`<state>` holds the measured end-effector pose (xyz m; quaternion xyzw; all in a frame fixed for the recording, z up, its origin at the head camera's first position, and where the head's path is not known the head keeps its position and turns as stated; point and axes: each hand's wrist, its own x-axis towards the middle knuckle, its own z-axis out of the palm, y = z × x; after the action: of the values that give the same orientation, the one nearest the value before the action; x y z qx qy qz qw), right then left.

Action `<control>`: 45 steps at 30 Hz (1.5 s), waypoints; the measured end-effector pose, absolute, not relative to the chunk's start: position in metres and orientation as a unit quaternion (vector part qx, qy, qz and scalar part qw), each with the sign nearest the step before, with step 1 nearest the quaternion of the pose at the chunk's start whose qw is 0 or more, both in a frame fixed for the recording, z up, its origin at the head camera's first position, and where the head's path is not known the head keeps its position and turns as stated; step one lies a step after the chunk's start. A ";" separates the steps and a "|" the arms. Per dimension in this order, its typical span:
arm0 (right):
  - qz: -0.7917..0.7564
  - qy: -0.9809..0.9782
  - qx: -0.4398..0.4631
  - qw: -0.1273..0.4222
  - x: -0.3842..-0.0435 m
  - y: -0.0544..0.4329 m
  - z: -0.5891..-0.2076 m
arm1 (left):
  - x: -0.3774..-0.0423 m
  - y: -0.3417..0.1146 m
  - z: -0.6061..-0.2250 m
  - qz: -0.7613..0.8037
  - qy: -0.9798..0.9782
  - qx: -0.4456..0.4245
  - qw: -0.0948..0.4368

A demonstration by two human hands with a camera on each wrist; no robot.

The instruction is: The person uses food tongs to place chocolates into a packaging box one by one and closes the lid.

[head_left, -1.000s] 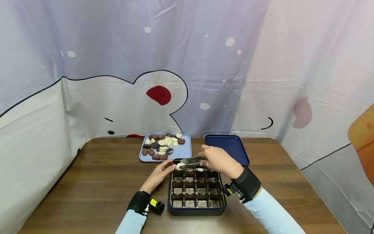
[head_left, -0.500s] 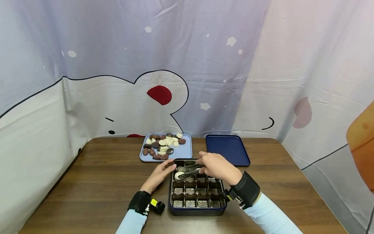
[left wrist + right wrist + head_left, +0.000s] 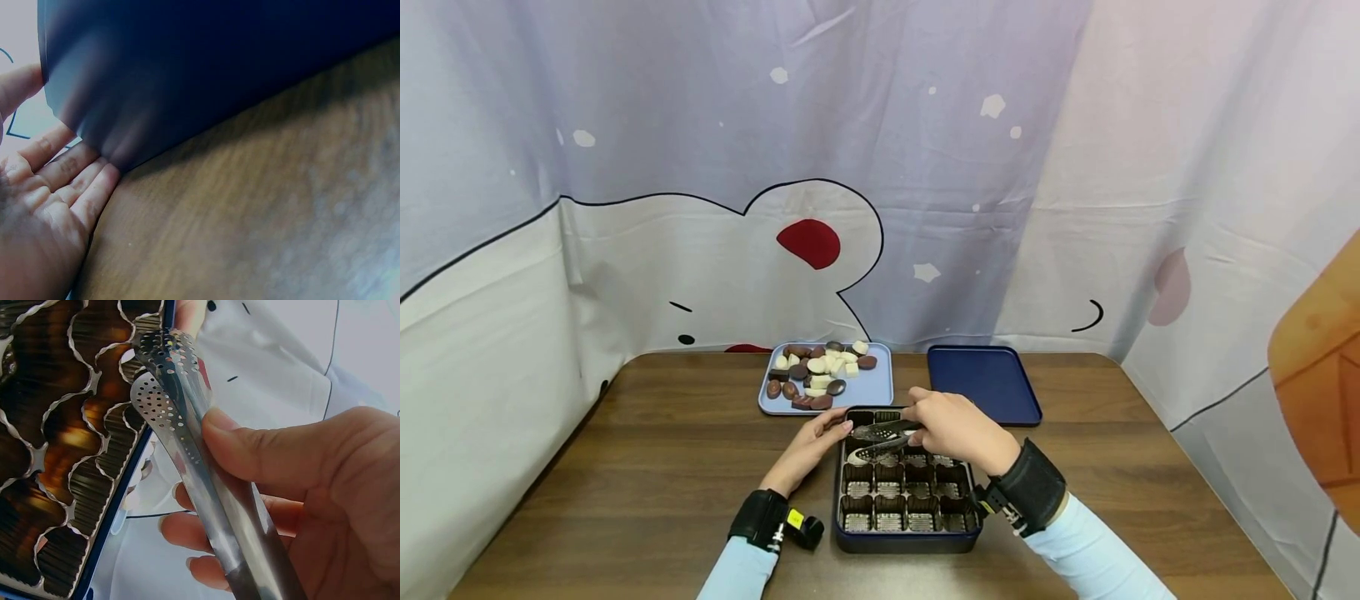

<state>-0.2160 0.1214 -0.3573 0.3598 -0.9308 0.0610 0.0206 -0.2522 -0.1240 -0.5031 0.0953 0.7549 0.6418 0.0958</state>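
My right hand [image 3: 964, 427] holds metal tongs [image 3: 200, 456] with perforated tips, thumb on one side and fingers on the other. The tong tips stand apart over the left column of a dark blue box [image 3: 904, 545] with a brown divided insert. Beside the lower tip a white chocolate [image 3: 854, 457] shows in a left compartment, mostly hidden by the tongs. My left hand [image 3: 805, 454] rests against the box's far left corner, its fingers [image 3: 87, 187] fairly straight along the wall. Many front compartments hold nothing; the back ones are partly covered by the right hand and tongs.
A light blue tray [image 3: 874, 396] behind the box bears several white, brown and dark chocolates [image 3: 820, 367]. A dark blue lid [image 3: 985, 383] lies to its right. The wooden table [image 3: 647, 467] ends at a printed curtain [image 3: 955, 167].
The right hand and tongs moved slightly towards the front of the box. The white chocolate went down into a left compartment, and the tong tips spread apart. The left hand stayed put.
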 end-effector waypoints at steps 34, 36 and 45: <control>-0.082 -0.948 0.291 0.101 -0.315 0.062 -0.390 | -0.253 -0.123 -0.503 0.641 0.756 0.079 0.105; -0.087 -0.950 0.285 0.098 -0.319 0.058 -0.396 | -0.254 -0.124 -0.503 0.641 0.756 0.084 0.103; -0.080 -0.953 0.277 0.093 -0.322 0.045 -0.413 | -0.253 -0.124 -0.501 0.644 0.755 0.085 0.095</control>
<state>-0.3224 0.0450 -0.4130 0.2768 -0.9531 -0.0798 0.0928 -0.2529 -0.1235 -0.5013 0.0845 0.7547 0.6437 0.0948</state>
